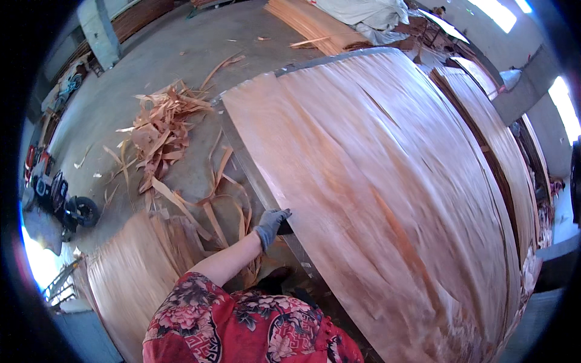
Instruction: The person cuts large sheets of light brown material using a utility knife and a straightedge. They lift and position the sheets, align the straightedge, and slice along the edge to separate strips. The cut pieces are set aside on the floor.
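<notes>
A large stack of pale pinkish wood veneer sheets [375, 199] with rippled surfaces lies on a bench with a grey metal rim [242, 147]. My left hand [272, 228], in a grey glove, reaches to the stack's left edge, its fingers curled on that edge. A dark shape shows just beside the fingers; I cannot make out what it is. My right hand is out of view.
Torn veneer strips [166, 127] litter the concrete floor [190, 42] on the left. Another veneer stack [127, 272] stands at lower left, more [469, 103] at right and back [308, 24]. A scooter [60, 199] and a concrete pillar [100, 33] stand at left.
</notes>
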Motion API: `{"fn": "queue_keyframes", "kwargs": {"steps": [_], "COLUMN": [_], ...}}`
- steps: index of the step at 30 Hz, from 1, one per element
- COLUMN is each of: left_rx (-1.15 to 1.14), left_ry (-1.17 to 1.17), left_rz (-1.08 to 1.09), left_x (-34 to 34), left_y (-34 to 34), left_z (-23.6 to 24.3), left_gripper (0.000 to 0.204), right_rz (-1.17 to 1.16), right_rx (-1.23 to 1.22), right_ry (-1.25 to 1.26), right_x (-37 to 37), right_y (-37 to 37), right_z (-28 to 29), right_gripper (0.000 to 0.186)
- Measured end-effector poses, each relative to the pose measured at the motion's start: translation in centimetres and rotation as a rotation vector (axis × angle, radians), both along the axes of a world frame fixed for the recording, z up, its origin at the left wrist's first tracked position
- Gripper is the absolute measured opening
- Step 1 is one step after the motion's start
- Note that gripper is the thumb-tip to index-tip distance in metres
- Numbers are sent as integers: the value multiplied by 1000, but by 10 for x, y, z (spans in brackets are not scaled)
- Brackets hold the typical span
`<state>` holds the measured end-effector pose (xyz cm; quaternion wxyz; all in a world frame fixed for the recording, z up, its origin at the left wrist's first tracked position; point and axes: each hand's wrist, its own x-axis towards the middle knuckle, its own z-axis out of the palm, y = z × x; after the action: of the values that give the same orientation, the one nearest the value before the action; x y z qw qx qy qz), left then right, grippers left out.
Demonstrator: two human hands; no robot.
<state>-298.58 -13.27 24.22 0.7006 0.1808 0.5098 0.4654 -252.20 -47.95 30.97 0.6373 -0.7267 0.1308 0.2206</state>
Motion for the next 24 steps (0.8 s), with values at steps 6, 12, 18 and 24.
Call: {"fn": "queue_keyframes", "kwargs": {"steps": [6, 12, 18, 24], "left_rx": [-195, -84, -244, -207], "left_ry": [-499, 28, 30, 117], "left_rz": [-363, -585, -622, -641], "left_x": [19, -47, -53, -37], "left_y": [36, 23, 43, 44], "left_z": [21, 18, -2, 7], "left_gripper": [31, 62, 54, 53], "right_rz": [-256, -645, -824, -777], "right_rx": [276, 53, -60, 156], "right_ry": [-8, -214, -89, 103], "right_x": [7, 39, 56, 48], "right_y": [-123, -88, -90, -47], "right_z": [-45, -91, -117, -79], "right_gripper": [36, 22, 21, 17]}}
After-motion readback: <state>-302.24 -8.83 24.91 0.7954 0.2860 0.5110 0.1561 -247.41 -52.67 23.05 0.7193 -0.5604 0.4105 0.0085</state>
